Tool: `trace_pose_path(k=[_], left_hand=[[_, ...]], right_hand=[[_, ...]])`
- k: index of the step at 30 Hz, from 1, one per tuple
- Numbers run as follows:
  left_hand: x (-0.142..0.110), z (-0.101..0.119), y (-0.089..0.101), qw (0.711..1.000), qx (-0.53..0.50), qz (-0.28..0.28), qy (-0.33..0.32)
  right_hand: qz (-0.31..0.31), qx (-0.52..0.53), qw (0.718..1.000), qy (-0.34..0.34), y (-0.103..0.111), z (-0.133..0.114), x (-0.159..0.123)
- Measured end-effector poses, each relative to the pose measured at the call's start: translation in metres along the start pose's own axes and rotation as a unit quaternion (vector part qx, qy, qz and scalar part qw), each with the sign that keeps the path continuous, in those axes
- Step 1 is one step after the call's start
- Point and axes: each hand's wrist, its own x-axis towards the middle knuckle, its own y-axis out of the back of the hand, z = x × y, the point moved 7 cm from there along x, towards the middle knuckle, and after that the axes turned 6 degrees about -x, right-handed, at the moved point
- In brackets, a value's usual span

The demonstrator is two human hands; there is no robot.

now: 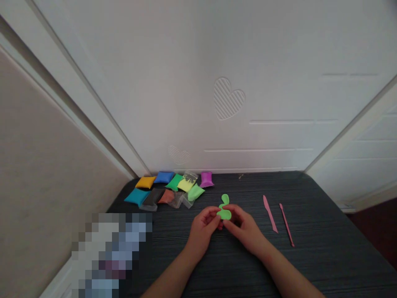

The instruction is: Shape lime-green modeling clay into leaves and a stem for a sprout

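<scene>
Both hands meet over the middle of the dark table (242, 265) around a piece of light green modelling clay (225, 215). The clay is flattened and curved, and a rounded tip of it stands up beyond the fingers. My left hand (203, 227) pinches its left side between thumb and fingers. From the right, my right hand (243, 225) grips the other side, thumb at the near edge. Parts of the clay are hidden behind the fingers. A pink clay knife (270, 214) and a thin pink modelling stick (287, 225) lie to the right of my right hand.
Several small clay packets lie at the back left, among them an orange one (145, 182), a teal one (137, 196), a light green one (195, 192) and a purple one (206, 179). A white panel (279, 82) with embossed hearts rises behind the table. A blurred patch covers the lower left.
</scene>
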Motion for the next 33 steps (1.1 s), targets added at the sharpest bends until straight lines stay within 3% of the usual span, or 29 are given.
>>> trace_pose_path(k=[2,8,33], left_hand=[[0.000,-0.001,0.002,1.000,-0.012,0.000,0.008],[0.003,-0.005,0.004,0.999,-0.035,-0.022,0.003],[-0.002,-0.004,-0.003,0.998,0.029,-0.058,0.014]], right_hand=[[-0.024,-0.044,0.999,0.011,-0.002,-0.003,-0.003],[-0.018,-0.075,0.997,-0.008,-0.005,0.003,-0.004],[0.030,0.034,0.998,-0.032,0.007,0.011,-0.010]])
